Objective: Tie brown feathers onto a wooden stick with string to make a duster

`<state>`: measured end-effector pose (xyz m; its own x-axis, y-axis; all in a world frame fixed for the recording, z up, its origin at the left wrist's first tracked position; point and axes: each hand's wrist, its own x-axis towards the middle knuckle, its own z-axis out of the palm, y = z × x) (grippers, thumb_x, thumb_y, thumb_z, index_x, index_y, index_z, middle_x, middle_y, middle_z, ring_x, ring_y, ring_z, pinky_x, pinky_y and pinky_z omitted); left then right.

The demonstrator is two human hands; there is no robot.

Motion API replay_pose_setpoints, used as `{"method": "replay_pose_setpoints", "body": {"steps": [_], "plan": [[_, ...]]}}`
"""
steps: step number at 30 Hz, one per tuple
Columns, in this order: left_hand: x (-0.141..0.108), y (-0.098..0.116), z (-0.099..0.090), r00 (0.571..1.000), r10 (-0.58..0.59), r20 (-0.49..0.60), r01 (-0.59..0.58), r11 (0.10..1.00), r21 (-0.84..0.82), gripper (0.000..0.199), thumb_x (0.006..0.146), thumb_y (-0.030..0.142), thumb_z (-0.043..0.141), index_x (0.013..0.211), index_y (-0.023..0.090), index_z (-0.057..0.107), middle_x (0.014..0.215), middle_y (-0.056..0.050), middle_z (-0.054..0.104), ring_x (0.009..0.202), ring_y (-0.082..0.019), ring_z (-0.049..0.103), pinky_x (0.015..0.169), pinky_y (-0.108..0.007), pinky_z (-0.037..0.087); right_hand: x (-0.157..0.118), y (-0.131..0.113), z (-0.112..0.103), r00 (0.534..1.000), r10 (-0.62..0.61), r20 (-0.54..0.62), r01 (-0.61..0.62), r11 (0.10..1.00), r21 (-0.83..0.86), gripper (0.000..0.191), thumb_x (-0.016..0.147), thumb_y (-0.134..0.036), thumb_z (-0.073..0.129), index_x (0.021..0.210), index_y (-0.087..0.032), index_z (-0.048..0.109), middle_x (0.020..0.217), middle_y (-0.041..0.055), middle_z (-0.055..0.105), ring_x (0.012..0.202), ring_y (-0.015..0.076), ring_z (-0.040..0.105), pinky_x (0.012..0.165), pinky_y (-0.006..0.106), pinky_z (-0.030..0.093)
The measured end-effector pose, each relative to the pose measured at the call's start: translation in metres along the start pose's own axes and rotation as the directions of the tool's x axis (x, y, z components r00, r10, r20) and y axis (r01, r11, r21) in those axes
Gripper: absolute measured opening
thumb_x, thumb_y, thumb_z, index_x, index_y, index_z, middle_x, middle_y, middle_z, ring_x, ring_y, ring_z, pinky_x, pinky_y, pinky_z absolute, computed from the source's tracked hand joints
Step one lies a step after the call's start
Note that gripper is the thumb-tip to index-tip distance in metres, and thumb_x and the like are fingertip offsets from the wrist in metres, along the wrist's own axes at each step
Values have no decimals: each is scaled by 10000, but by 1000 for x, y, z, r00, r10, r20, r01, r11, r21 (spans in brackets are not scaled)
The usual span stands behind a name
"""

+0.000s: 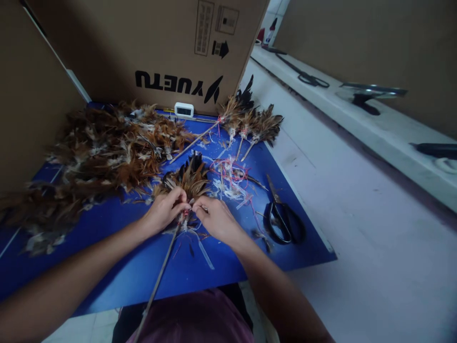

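A bundle of brown and black feathers lies on the blue table, joined by red string to a thin stick that runs down toward my lap. My left hand is at the left of the tied joint, fingers pinched on something too small to make out. Facing it, my right hand is also pinched at the right side of the joint; what lies between its fingertips is hidden. The two sets of fingertips are close together, just above the red binding.
Loose feathers cover the left side. Finished-looking feather bundles lie at the back right, near tangled strings and black-handled scissors. A white digital clock stands before a cardboard box. Tools rest on a ledge.
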<state>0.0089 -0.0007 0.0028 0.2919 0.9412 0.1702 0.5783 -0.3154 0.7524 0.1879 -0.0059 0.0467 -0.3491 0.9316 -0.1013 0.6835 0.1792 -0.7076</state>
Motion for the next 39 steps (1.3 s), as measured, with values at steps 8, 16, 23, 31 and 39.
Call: {"method": "replay_pose_setpoints", "body": {"steps": [8,16,23,31,39], "plan": [[1,0,-5,989,144,38,-147,981,126,85,866,273,528,838,195,549,657,43,616,573,-82,559,574,-185,404,-8,-16,-4,996,-43,-75,30,985,-168,164,850,-197,476,827,-209,638,683,9,633,572,130,513,553,248,270],[1,-5,-5,921,388,-16,-374,898,231,132,886,219,467,798,167,551,641,11,595,569,-92,556,543,-185,403,-2,-27,-4,987,-156,-48,141,963,-229,158,879,-218,451,871,-175,603,796,51,667,691,154,582,625,259,347],[-2,-5,-9,973,231,10,-231,967,106,142,881,269,499,805,168,564,637,28,606,553,-76,555,552,-172,408,12,7,-12,953,-284,-107,302,924,233,205,837,-175,516,1023,-190,598,867,3,593,730,90,550,655,204,413],[-1,-3,-11,980,197,16,-198,979,56,125,878,244,504,801,168,567,629,40,607,544,-59,550,549,-153,405,12,16,7,922,-378,-81,383,922,57,257,829,-119,508,1026,-202,649,850,16,595,753,112,534,709,231,401],[-2,-2,-12,983,182,32,-183,981,57,113,871,247,511,808,170,564,607,39,598,548,-67,556,541,-155,407,18,14,12,918,-361,-165,381,918,111,155,841,-174,534,777,-176,675,729,-2,622,688,100,544,682,222,390]]}}
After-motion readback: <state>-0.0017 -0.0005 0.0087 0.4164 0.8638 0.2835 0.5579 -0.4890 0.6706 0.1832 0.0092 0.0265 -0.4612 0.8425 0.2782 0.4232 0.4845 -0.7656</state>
